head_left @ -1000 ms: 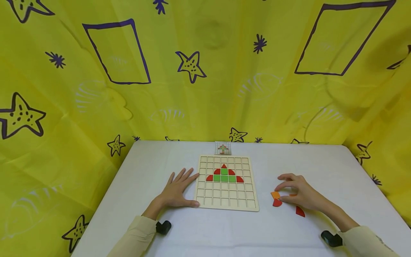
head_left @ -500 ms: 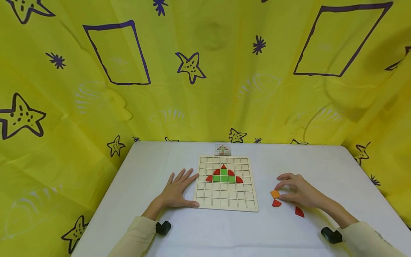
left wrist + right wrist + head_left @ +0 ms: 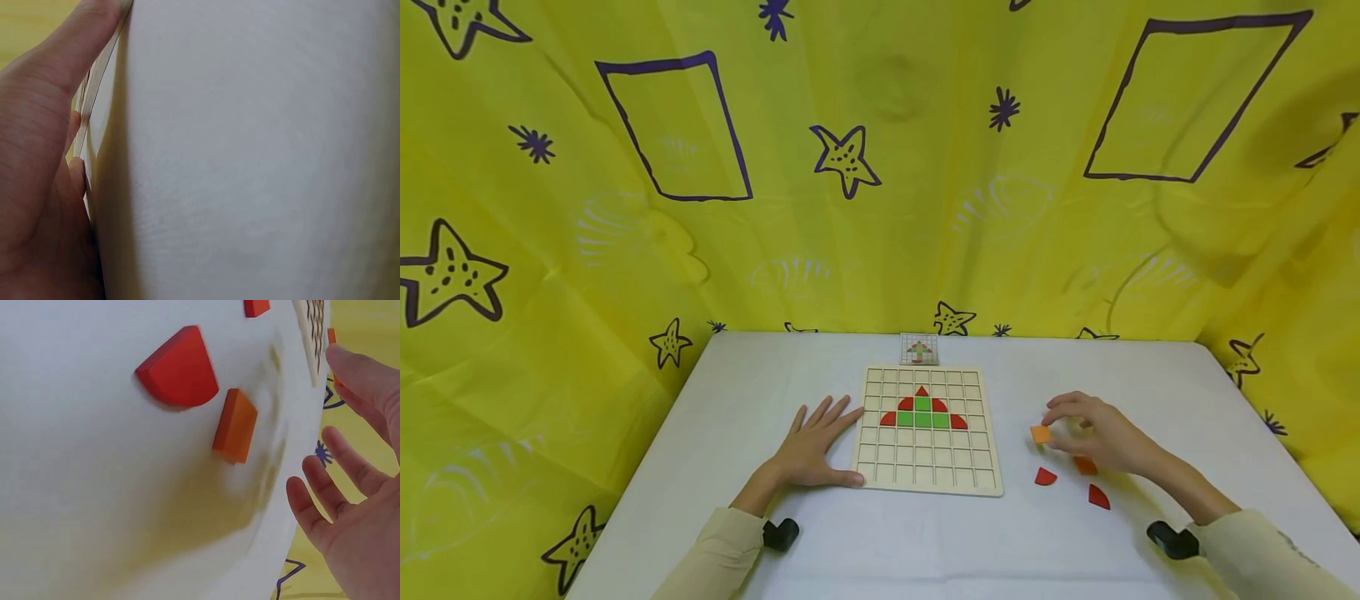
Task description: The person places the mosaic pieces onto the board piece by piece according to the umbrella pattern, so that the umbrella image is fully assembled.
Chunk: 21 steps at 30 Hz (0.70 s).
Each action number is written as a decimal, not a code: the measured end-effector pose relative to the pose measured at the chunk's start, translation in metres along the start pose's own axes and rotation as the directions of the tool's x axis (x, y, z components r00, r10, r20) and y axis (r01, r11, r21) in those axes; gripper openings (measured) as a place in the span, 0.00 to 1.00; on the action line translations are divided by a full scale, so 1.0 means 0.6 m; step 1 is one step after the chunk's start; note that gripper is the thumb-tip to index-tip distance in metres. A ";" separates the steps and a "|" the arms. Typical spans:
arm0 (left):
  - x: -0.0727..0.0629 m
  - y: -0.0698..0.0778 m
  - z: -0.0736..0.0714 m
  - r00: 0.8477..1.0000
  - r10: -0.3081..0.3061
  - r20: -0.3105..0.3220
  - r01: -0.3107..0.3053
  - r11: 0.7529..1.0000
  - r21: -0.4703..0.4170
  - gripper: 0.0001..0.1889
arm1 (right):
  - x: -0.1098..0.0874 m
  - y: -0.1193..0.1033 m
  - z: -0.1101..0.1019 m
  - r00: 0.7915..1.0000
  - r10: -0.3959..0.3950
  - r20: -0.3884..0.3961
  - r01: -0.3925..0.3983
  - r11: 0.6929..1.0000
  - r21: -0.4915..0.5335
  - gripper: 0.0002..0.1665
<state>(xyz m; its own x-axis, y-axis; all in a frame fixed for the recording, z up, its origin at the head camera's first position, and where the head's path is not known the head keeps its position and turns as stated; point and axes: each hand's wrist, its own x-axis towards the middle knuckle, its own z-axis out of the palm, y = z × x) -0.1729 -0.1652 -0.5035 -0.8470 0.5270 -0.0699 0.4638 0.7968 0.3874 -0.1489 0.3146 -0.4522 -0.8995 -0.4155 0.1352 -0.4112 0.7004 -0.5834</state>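
The right hand (image 3: 1097, 433) has a narrow grip, pinching the orange square (image 3: 1041, 435) between thumb and forefinger while its other fingers curve loosely off it; the square is just right of the board (image 3: 940, 475), well apart from its edge, and appears raised off the counter (image 3: 925, 546); the left hand (image 3: 812, 446) lies with a wide grip, fingers spread and holding no piece, thumb and forefinger touching the board's left edge.

On the board a red triangle (image 3: 922, 391) tops four green squares (image 3: 922, 417), with red curved pieces (image 3: 958, 422) at either side; the rows nearer the person hold no pieces; at the board's far edge stands a card (image 3: 919, 350) with a small printed pattern, whose shape seems to go on below the green in a stem, though its detail is too small to read.

On the counter, under the right palm, lies a second orange piece (image 3: 1084, 465); two red quarters (image 3: 1046, 476) lie nearer the person.

The step in hand looks like bringing the orange square to the board; the next move likely calls for a carry left, lining its corners up with a cell, perhaps under the middle green, and lowering it flat, with the left hand steadying the board.
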 end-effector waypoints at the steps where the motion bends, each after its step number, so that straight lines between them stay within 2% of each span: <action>1: 0.000 0.000 0.000 1.000 0.000 0.000 0.000 1.000 0.001 0.57 | 0.001 -0.003 0.000 1.000 0.004 -0.017 -0.004 1.000 0.000 0.11; 6: 0.000 0.002 -0.001 1.000 0.002 -0.003 -0.002 1.000 0.002 0.57 | 0.008 -0.010 0.004 0.996 0.016 -0.093 -0.016 1.000 0.005 0.12; 11: -0.003 0.001 0.001 0.999 0.031 -0.034 -0.032 0.999 -0.016 0.57 | 0.019 -0.018 0.012 0.988 0.015 -0.154 -0.013 1.000 0.016 0.11; 15: -0.005 0.002 0.001 0.997 0.050 -0.051 -0.052 0.998 -0.032 0.57 | 0.027 -0.026 0.017 0.986 0.029 -0.162 -0.024 0.999 0.038 0.13; 21: -0.003 0.003 -0.002 1.000 0.019 -0.020 -0.019 1.000 -0.014 0.56 | 0.041 -0.039 0.026 0.987 0.035 -0.155 -0.024 0.997 0.077 0.11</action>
<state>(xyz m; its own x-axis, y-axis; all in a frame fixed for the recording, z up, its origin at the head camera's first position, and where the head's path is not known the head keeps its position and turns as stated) -0.1712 -0.1652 -0.5015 -0.8433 0.5356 -0.0441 0.4759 0.7824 0.4017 -0.1589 0.2790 -0.4477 -0.9255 -0.2955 0.2368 -0.3771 0.6631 -0.6466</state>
